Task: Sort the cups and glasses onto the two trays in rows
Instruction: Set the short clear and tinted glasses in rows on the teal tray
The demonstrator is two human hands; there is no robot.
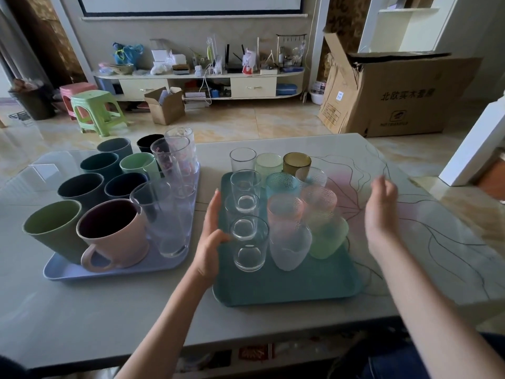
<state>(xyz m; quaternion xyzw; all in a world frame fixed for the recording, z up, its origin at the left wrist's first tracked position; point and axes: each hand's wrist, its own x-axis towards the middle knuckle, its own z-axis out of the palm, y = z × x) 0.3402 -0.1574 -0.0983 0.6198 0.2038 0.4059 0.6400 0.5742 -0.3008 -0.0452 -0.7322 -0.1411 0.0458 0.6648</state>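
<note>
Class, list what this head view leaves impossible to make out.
- Right hand: motion-blurred, finger positions unclear.
- Far end of the teal tray: hidden behind glasses, so whether the amber glass stands on it is unclear.
- Blue tray back row: overlapped by tall clear glasses.

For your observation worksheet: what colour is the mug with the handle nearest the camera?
Pale pink outside, dark inside: the mug, head view.
</note>
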